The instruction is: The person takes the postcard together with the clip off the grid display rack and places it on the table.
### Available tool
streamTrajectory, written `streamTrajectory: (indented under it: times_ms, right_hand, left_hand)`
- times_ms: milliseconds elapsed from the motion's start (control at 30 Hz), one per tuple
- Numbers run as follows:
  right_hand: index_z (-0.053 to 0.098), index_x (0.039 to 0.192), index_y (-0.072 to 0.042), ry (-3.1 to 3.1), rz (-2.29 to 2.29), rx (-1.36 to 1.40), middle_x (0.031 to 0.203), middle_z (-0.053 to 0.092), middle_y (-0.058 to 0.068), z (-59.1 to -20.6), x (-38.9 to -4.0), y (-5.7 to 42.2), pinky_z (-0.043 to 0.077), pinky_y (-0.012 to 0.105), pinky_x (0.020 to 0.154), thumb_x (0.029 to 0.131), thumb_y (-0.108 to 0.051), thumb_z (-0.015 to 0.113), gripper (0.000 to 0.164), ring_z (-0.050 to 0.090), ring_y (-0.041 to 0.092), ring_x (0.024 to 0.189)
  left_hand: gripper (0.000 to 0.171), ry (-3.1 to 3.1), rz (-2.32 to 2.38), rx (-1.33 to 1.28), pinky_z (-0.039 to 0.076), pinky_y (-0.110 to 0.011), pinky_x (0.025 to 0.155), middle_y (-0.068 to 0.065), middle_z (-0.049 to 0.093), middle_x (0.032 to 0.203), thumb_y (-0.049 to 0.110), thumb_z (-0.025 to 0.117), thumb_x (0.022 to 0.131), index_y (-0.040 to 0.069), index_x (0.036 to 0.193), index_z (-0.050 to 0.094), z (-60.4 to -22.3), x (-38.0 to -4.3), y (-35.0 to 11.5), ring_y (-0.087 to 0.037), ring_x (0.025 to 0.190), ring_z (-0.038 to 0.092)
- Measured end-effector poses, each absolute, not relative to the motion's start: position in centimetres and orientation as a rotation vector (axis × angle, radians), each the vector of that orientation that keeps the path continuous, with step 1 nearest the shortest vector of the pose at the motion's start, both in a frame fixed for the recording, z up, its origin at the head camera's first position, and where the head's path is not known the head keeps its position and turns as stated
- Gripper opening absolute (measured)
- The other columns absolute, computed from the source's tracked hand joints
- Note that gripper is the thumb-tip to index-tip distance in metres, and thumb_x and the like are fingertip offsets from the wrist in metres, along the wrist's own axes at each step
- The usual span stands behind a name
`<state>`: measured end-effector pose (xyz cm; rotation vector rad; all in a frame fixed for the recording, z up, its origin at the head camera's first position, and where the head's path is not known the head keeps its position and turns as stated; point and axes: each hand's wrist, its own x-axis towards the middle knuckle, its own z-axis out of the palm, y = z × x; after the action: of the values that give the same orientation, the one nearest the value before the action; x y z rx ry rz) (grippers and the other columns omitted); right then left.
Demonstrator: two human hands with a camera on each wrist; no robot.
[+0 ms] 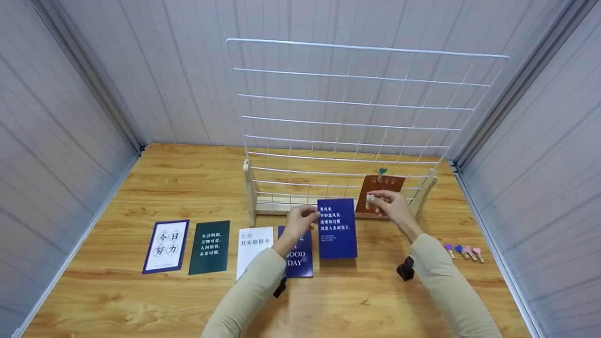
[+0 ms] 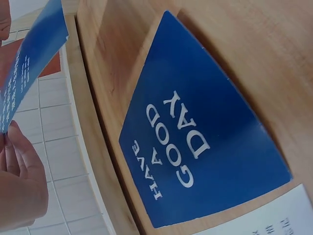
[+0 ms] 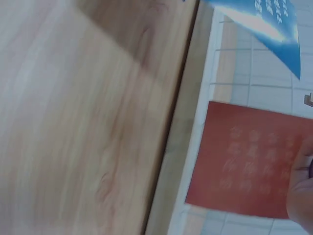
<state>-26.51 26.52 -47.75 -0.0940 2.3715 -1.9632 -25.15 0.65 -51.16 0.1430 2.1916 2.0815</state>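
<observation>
My left hand (image 1: 299, 222) pinches a dark blue card (image 1: 337, 234) with white writing by its left edge, holding it raised in front of the wire grid. In the left wrist view the blue card (image 2: 36, 58) tilts over the grid, with the fingers at its edge. Between the thumb and fingers of my right hand (image 1: 394, 209) is a small white clothespin (image 1: 369, 200). Behind that hand hangs a reddish-brown card (image 1: 364, 191), fixed to a grid wire by a clothespin with a green heart (image 1: 382, 172).
The white wire grid (image 1: 347, 101) stands in a wooden base (image 1: 251, 197). On the table lie a purple-edged card (image 1: 165, 246), a green card (image 1: 209, 247), a white card (image 1: 255, 234) and a blue "GOOD DAY" card (image 2: 195, 107). Several heart clothespins (image 1: 462, 252) lie at the right.
</observation>
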Motion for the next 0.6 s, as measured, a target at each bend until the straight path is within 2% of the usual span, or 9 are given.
streamTrajectory:
  times_ms: [133, 233, 333, 433, 600]
  right_hand:
    - [0.056, 0.108, 0.010, 2.365, -1.942, -0.094, 0.071, 0.059, 0.007, -48.4, -25.8, 27.9, 0.046, 0.022, 0.049, 0.082, -0.018, 0.063, 0.039, 0.051, 0.010, 0.054]
    - [0.055, 0.108, 0.012, 2.382, -1.924, -0.115, 0.074, 0.061, 0.012, -49.0, -25.4, 29.0, 0.046, 0.022, 0.049, 0.083, -0.018, 0.062, 0.039, 0.052, 0.011, 0.055]
    - [0.056, 0.106, 0.011, 2.413, -1.911, -0.140, 0.076, 0.062, 0.011, -49.7, -25.1, 30.0, 0.046, 0.022, 0.050, 0.084, -0.019, 0.061, 0.037, 0.053, 0.010, 0.056]
    - [0.061, 0.103, 0.004, 2.382, -1.970, -0.220, 0.074, 0.062, 0.005, -51.0, -25.0, 31.4, 0.044, 0.019, 0.048, 0.083, -0.020, 0.062, 0.032, 0.052, 0.007, 0.055]
    - [0.060, 0.104, 0.007, 2.361, -1.986, -0.217, 0.073, 0.062, 0.004, -51.9, -24.3, 32.9, 0.044, 0.019, 0.046, 0.082, -0.019, 0.063, 0.034, 0.051, 0.006, 0.053]
  left_hand:
    - [0.018, 2.153, 2.068, 0.125, 0.047, -0.023, 0.050, -0.022, 0.061, 0.082, -0.003, 0.055, 0.083, -0.015, 0.096, 0.057, -50.2, -23.9, 0.7, -0.037, 0.076, 0.058]
    - [0.019, 2.128, 2.042, 0.089, 0.046, -0.021, 0.052, -0.025, 0.060, 0.086, -0.003, 0.053, 0.085, -0.016, 0.099, 0.056, -49.7, -23.1, 0.7, -0.040, 0.081, 0.056]
    - [0.020, 2.116, 2.034, 0.072, 0.047, -0.023, 0.053, -0.025, 0.060, 0.087, -0.002, 0.054, 0.084, -0.015, 0.099, 0.057, -50.2, -23.0, 0.8, -0.039, 0.081, 0.057]
    - [0.018, 2.103, 2.042, 0.078, 0.049, -0.028, 0.055, -0.021, 0.062, 0.083, -0.001, 0.057, 0.083, -0.013, 0.097, 0.059, -51.5, -23.4, 0.9, -0.033, 0.075, 0.060]
    - [0.018, 2.111, 2.025, 0.035, 0.050, -0.038, 0.062, -0.013, 0.063, 0.077, 0.001, 0.059, 0.082, -0.010, 0.096, 0.061, -53.8, -24.1, 1.4, -0.024, 0.068, 0.061]
